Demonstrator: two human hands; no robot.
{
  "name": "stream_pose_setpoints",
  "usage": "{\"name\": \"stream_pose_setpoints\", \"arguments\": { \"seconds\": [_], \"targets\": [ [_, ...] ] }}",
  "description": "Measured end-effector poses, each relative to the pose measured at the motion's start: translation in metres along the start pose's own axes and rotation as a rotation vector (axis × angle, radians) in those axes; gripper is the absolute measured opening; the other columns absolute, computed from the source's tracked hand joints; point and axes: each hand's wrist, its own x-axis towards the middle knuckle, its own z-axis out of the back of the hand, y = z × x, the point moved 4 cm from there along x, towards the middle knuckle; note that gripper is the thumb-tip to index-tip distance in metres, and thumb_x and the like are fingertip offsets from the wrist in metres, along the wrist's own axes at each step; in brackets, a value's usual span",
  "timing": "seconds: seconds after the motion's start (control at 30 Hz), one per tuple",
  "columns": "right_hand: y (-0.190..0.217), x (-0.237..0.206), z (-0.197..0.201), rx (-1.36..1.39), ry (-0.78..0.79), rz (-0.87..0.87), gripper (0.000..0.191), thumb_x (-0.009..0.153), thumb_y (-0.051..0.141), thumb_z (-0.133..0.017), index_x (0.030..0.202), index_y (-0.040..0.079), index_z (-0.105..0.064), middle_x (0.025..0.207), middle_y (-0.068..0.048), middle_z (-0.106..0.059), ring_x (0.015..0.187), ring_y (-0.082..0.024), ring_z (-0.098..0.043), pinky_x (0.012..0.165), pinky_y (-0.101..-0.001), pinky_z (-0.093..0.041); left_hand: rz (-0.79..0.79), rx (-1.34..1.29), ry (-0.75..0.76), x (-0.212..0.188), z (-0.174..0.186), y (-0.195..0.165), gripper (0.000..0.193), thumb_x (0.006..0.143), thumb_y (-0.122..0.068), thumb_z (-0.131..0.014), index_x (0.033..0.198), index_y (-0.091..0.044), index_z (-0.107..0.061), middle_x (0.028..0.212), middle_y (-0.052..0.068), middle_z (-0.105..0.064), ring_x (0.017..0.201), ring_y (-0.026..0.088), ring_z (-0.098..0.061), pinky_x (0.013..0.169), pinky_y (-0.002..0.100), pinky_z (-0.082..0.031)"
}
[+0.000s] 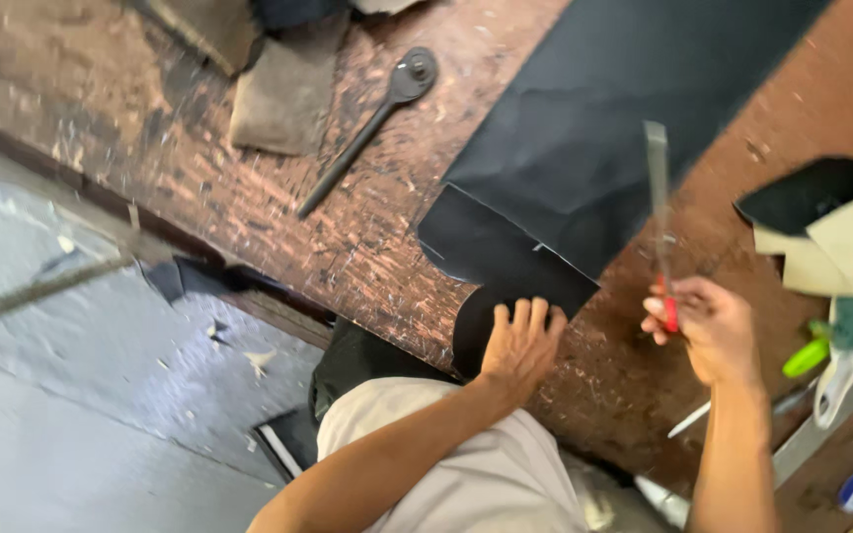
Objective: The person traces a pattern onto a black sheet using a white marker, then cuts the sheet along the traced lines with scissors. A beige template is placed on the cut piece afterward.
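Fingers (678, 296) around perhaps a blurred blade (657, 188).

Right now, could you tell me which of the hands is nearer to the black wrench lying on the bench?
Left. The left hand rests on black sheet material below-right of the wrench; the right hand, gripping a red-handled tool, is farther right.

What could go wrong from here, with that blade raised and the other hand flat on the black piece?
1. The right hand holds the red-handled blade upright above the bench; coming down, it might catch the left hand, which presses the small black piece.
2. That piece overhangs the bench edge, so it may slip off.
3. The view is blurred, so aim is hard to judge.
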Motion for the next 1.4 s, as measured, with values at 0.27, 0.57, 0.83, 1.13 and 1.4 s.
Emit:
{"name": "stream_pose_setpoints", "arguments": {
  "seconds": [0.27, 0.57, 0.83, 1.13, 1.4],
  "targets": [
    [-0.127, -0.074, 0.009, 0.146, -0.683, 0.024, 0.017, 0.094, -0.004, -0.072, 0.102, -0.001, -0.057, 0.096, -0.014, -0.072, 0.08, -0.02, -0.074, 0.056, -0.0334, -0.06, -0.073, -0.333, -0.196, 0.005, 0.037, 0.007, 0.027, 0.09, -0.007, -0.066, 0.117, -0.008, -0.061, 0.109, 0.013, -0.059, 0.101, 0.035, -0.058, 0.084, 0.046, -0.048],
    [-0.14, -0.087, -0.005, -0.26, -0.92, 0.105, 0.018, 0.084, 0.003, -0.086, 0.093, 0.001, -0.072, 0.084, -0.012, -0.074, 0.072, -0.015, -0.067, 0.065, -0.0304, -0.053, -0.05, -1.104, -0.403, 0.06, 0.193, 0.033, 0.02, 0.096, 0.001, -0.067, 0.116, -0.001, -0.068, 0.094, 0.009, -0.065, 0.082, 0.01, -0.056, 0.072, 0.027, -0.05],
    [-0.154, -0.075, 0.003, -0.318, -0.858, 0.051, 0.023, 0.072, 0.008, -0.089, 0.091, 0.007, -0.076, 0.074, -0.004, -0.071, 0.067, -0.015, -0.067, 0.064, -0.0308, -0.051, 0.273, -1.157, -0.406, 0.18, 0.15, 0.174, 0.033, 0.086, 0.003, -0.066, 0.119, 0.001, -0.065, 0.1, 0.014, -0.073, 0.083, 0.018, -0.069, 0.069, 0.029, -0.057],
    [-0.054, -0.01, -0.055, -0.42, -0.774, 0.113, 0.029, 0.083, 0.022, -0.084, 0.107, 0.01, -0.073, 0.093, -0.006, -0.077, 0.076, -0.018, -0.073, 0.065, -0.0343, -0.059, 0.26, -0.1, -0.732, 0.178, 0.141, 0.178, 0.072, 0.055, -0.02, -0.096, 0.113, 0.006, -0.061, 0.1, 0.032, -0.068, 0.097, 0.056, -0.064, 0.085, 0.057, -0.049],
    [0.014, 0.048, -0.105, -0.374, -0.861, 0.027, 0.042, 0.082, 0.025, -0.086, 0.117, 0.008, -0.068, 0.093, -0.009, -0.077, 0.083, -0.03, -0.073, 0.073, -0.043, -0.056, 0.389, -0.448, -0.409, 0.171, 0.136, 0.178, 0.029, 0.077, -0.015, -0.083, 0.099, 0.002, -0.075, 0.094, 0.029, -0.073, 0.091, 0.046, -0.07, 0.084, 0.052, -0.053]
  ]
}}
